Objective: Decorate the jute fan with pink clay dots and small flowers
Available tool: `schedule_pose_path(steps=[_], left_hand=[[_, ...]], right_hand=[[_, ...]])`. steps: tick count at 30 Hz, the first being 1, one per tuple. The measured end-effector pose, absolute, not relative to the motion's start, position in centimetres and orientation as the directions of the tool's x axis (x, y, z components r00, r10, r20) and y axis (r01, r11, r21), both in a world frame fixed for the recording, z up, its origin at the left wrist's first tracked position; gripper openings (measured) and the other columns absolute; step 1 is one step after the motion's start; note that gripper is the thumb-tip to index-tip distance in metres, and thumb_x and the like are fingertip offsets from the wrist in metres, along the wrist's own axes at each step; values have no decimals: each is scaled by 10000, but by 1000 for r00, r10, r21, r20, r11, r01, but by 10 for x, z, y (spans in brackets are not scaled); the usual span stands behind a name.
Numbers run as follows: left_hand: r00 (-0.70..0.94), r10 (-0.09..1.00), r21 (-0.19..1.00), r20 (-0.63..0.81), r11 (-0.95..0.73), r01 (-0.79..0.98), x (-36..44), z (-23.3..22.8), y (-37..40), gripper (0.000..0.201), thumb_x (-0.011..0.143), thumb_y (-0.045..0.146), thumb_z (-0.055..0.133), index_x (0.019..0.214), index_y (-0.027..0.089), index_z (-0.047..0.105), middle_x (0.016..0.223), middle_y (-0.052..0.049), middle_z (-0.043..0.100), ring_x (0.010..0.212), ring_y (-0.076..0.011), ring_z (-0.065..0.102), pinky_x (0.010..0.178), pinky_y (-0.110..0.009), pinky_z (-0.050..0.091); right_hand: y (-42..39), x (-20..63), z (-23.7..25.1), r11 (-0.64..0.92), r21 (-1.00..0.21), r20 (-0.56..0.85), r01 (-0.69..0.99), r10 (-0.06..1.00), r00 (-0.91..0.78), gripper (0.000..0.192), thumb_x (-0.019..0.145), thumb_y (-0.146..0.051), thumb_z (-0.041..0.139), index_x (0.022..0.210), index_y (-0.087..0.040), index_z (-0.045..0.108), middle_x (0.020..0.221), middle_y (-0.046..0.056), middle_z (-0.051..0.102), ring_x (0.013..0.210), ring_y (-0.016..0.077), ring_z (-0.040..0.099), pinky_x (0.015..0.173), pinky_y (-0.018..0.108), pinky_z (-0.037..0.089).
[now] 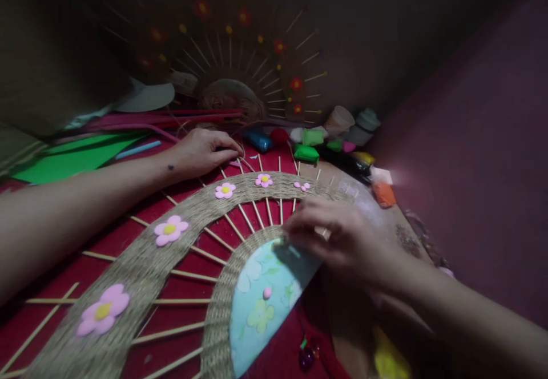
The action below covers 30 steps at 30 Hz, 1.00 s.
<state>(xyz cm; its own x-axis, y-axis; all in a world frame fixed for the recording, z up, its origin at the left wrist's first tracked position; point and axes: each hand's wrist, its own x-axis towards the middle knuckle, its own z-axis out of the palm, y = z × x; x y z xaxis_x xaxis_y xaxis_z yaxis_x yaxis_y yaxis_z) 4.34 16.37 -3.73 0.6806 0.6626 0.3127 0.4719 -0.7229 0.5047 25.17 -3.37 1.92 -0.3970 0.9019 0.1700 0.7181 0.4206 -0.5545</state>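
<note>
My right hand point(342, 236) rests on the inner edge of the round woven jute-and-wooden-stick wall piece point(141, 265), fingers drawn together over the rim of its pale blue floral centre disc point(261, 293); whether they pinch anything I cannot tell — the fingertips are blurred. My left hand point(201, 152) lies curled, palm down, at the far rim of the piece, fingertips touching the stick ends. The piece lies flat on the red cloth-covered table point(192, 262), directly in front of me.

Risk assessment: the thin sticks are bare between the two jute bands, so downward pressure from either hand could probably snap or shift one. The pink foam flowers with yellow centres point(170, 230) sit proud of the coarse outer band — a dragged wrist may lift them.

Beyond the left hand lie a green paper sheet point(72, 159), small clay lumps in green, blue and orange point(306, 153), and a second, finished stick-and-flower piece point(240, 65) standing upright.
</note>
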Motion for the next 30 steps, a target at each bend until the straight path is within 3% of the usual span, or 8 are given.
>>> schedule_pose_path(steps=[4, 7, 16, 22, 30], left_hand=[[684, 653, 514, 325, -729, 452, 44, -37, 165, 347, 817, 406, 489, 911, 165, 721, 951, -77, 706, 913, -209, 631, 857, -316, 458], [685, 655, 516, 320, -726, 453, 43, -37, 165, 356, 813, 415, 491, 913, 164, 722, 941, -77, 706, 906, -216, 634, 850, -324, 460], [687, 660, 513, 303, -721, 466, 43, -37, 165, 353, 810, 413, 492, 926, 172, 722, 941, -77, 704, 911, -207, 631, 851, -316, 456], [689, 647, 500, 327, -737, 456, 43, -38, 167, 348, 810, 394, 490, 916, 157, 722, 940, -83, 706, 908, -206, 634, 850, -311, 456], [685, 652, 508, 325, -732, 455, 44, -36, 164, 366, 805, 401, 489, 914, 143, 725, 936, -94, 713, 898, -210, 638, 855, -319, 462]], right_hand=[[8, 290, 17, 189, -624, 268, 758, 963, -19, 47, 755, -155, 650, 777, -144, 690, 774, 34, 683, 709, 132, 611, 644, 246, 471], [30, 308, 0, 85, -635, 213, 768, 975, 68, 65, 734, -154, 656, 789, -146, 690, 734, 28, 687, 684, 142, 611, 619, 251, 464], [38, 308, -17, 181, -581, 237, 793, 970, -48, 45, 754, -165, 647, 740, -167, 690, 754, 24, 667, 698, 138, 614, 649, 256, 475], [35, 303, -17, 261, -426, 305, 866, 943, -133, 130, 802, -137, 592, 736, -162, 702, 742, 34, 627, 664, 128, 579, 616, 251, 453], [21, 296, -6, 285, -273, 241, 919, 945, -221, 304, 781, -29, 480, 910, -148, 728, 869, 74, 652, 753, 145, 604, 645, 249, 469]])
